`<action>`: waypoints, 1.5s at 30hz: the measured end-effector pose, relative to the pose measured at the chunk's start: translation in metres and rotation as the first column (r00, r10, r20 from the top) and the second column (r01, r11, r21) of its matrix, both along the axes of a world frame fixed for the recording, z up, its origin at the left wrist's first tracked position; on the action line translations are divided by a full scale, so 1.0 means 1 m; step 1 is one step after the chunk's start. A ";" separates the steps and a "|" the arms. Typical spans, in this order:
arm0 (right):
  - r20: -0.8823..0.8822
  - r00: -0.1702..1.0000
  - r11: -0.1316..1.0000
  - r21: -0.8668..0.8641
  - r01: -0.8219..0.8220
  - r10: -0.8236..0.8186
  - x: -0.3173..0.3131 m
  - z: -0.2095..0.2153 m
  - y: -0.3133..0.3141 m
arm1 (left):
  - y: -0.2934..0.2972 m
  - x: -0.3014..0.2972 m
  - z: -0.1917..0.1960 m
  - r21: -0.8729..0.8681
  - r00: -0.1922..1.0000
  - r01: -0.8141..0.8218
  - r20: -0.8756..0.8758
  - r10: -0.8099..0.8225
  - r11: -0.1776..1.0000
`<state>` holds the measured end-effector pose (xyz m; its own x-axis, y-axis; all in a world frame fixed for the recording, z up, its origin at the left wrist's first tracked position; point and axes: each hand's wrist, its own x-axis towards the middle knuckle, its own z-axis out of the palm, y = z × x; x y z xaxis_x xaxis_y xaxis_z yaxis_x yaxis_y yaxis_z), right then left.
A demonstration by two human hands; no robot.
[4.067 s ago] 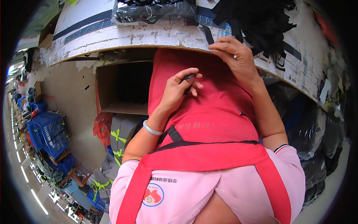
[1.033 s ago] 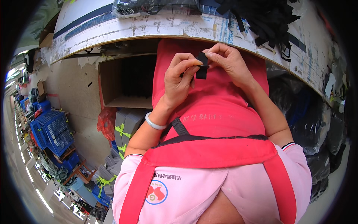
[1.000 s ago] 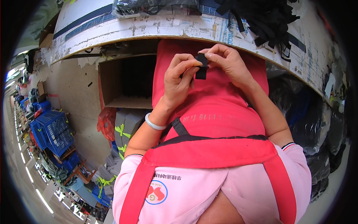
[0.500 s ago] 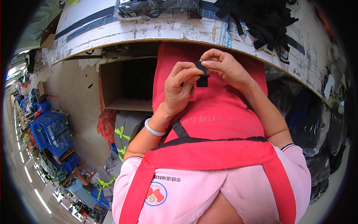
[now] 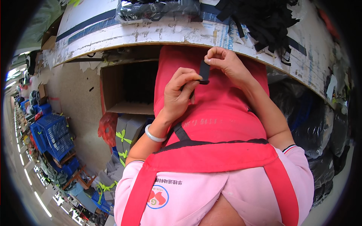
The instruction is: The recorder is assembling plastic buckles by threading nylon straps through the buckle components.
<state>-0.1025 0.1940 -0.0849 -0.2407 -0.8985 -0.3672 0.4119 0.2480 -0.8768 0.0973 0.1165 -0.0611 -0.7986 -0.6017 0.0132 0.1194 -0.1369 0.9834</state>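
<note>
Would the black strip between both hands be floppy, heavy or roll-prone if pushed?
The black strip probably weighs little, since fingertips alone hold it. It likely bends easily, looking like fabric. Being flat, it seems unlikely to roll.

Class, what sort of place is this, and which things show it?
Probably a workshop or factory floor: a pile of black straps lies on a worn worktable, and blue crates stand off left.

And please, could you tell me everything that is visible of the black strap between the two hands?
The black strap is short, flat and matt, seemingly woven fabric. It runs nearly straight over the red apron: the right hand pinches its upper end, the left hand its lower part, which is partly hidden.
</note>
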 end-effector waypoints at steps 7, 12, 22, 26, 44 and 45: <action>-0.692 0.713 0.991 -0.135 0.025 -0.112 -0.004 0.026 -0.003 | -0.042 0.084 -0.016 0.251 0.927 -0.262 0.333 0.172 0.932; -0.976 -0.109 0.978 -0.197 0.062 -0.190 -0.090 0.041 -0.001 | -0.082 0.172 -0.091 0.244 0.729 -0.680 0.325 0.602 0.692; -0.976 -0.208 0.997 -0.051 -0.053 -0.061 -0.077 0.046 -0.034 | -0.041 0.020 -0.036 0.429 0.981 -0.189 0.115 0.155 0.883; -0.674 0.729 0.982 -0.027 -0.186 0.119 -0.014 0.054 -0.018 | -0.034 0.003 -0.031 0.409 0.995 -0.089 0.065 0.069 0.908; 0.328 0.913 0.949 0.118 -0.294 0.242 0.033 0.021 -0.015 | -0.021 -0.002 -0.034 -0.204 0.981 -0.139 0.108 0.164 0.969; 0.328 0.914 0.949 0.118 -0.291 0.240 0.033 0.021 -0.015 | -0.020 -0.002 -0.033 -0.204 0.981 -0.137 0.108 0.161 0.969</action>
<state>-0.0695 0.1791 -0.0635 0.1458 -0.8362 -0.5287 0.5525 0.5121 -0.6576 0.0954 0.0961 -0.0941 -0.7028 -0.7097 0.0493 0.0001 0.0692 0.9976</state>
